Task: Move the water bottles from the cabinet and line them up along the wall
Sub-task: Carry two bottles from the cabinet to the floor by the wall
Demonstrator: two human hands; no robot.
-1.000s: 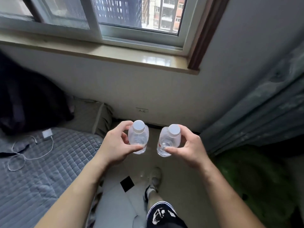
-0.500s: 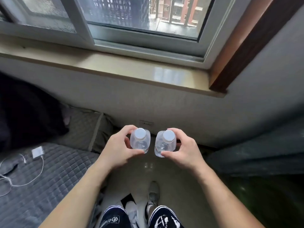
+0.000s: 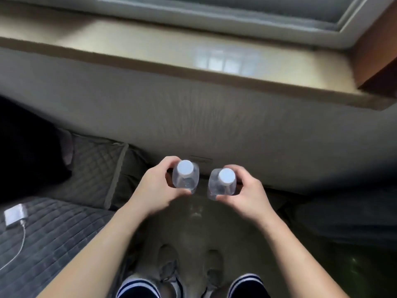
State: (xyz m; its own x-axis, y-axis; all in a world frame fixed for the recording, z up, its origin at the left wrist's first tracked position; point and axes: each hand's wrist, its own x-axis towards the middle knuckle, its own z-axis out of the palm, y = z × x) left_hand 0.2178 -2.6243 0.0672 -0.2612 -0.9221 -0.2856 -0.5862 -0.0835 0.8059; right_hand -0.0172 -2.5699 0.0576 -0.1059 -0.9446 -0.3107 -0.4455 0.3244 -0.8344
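Note:
I hold two small clear water bottles with white caps, seen from above. My left hand grips the left bottle round its body. My right hand grips the right bottle the same way. Both bottles stand upright in the air, a little apart, close to the foot of the beige wall under the window sill. The cabinet is not in view.
A bed with a grey quilted cover fills the left, with a white charger and cable on it and a grey pillow against the wall. Dark fabric lies at the right. My shoes stand on the tiled floor below.
I have stepped closer to the wall and my view has tilted down. Both hands carried the bottles forward and lower toward the wall's foot, and they have moved a little apart.

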